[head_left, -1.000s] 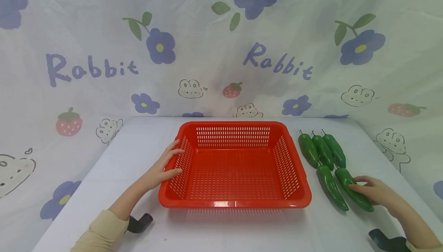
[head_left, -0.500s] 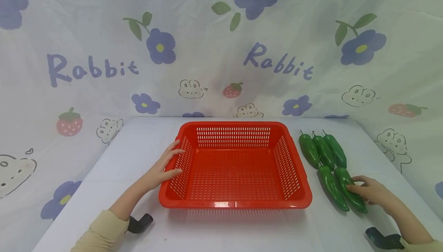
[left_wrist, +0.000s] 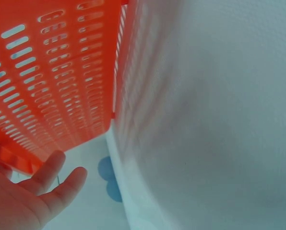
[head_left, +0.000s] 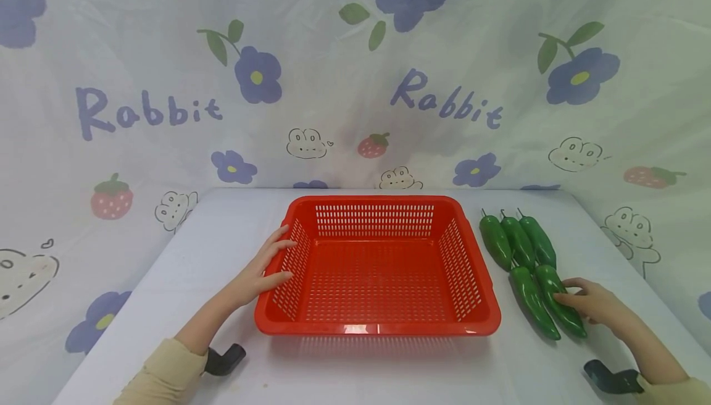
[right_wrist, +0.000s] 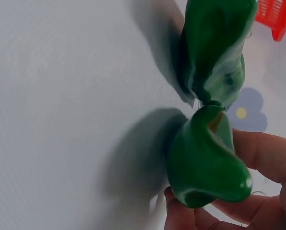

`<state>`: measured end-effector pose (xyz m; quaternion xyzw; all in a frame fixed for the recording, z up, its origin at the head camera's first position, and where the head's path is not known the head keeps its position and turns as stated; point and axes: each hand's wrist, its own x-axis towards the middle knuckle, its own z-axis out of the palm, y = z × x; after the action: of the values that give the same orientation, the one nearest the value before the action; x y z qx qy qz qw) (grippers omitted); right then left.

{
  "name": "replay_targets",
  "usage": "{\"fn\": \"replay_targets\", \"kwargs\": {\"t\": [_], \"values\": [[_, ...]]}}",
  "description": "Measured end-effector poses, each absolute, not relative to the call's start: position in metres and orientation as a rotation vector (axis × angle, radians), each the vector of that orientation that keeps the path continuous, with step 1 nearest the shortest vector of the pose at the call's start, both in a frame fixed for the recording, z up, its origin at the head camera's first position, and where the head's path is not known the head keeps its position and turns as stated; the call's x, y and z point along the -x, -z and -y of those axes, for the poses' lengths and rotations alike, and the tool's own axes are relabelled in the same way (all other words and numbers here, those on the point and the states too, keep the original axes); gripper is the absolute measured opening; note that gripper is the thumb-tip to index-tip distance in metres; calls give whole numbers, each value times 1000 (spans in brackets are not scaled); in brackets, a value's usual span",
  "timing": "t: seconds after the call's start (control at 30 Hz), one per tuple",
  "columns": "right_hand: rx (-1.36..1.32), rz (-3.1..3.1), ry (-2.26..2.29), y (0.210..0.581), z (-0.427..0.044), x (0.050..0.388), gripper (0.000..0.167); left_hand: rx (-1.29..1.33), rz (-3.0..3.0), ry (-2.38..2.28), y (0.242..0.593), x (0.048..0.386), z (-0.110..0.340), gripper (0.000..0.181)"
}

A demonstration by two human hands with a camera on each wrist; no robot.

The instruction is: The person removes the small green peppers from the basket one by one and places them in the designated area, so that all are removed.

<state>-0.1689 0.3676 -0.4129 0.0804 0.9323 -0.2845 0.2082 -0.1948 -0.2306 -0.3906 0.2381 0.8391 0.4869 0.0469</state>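
Observation:
On the right of the head view, my right hand [head_left: 602,307] pinches a long green pepper [head_left: 547,281] between thumb and fingers. In the right wrist view its curved tip [right_wrist: 203,158] points toward the camera, close to the white surface. Another green pepper [head_left: 532,301] lies alongside it on the left. My left hand [head_left: 257,276] rests on the left rim of a red plastic basket [head_left: 378,329], fingers spread and fairly straight over the edge. The left wrist view shows the slotted basket wall [left_wrist: 61,72] above the fingers [left_wrist: 68,184].
Behind the front pair, three more green peppers [head_left: 520,243] lie side by side, right of the basket. All rest on a white-covered table [head_left: 355,380]. A patterned curtain [head_left: 344,84] hangs behind the table. Black wrist mounts [head_left: 224,359] show by both sleeves.
The pepper in my right hand has shifted left, nearer to its neighbour, and slightly away from me. My left hand and the basket stay in place.

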Motion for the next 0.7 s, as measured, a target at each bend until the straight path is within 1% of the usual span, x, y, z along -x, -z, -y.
{"fn": "replay_targets", "kwargs": {"t": [0.17, 0.4, 0.6, 0.7], "values": [[-222, -2590, 793, 414, -370, 170, 71, -728, -2558, -1485, 390, 195, 231, 55], [-206, -2587, 786, 412, -373, 170, 78, -733, -2552, -1489, 390, 194, 231, 55], [-150, -2649, 706, 395, -376, 174, 81, -738, -2557, -1484, 391, 194, 232, 54], [-108, -2725, 647, 383, -375, 175, 77, -733, -2555, -1478, 390, 194, 232, 55]]}}
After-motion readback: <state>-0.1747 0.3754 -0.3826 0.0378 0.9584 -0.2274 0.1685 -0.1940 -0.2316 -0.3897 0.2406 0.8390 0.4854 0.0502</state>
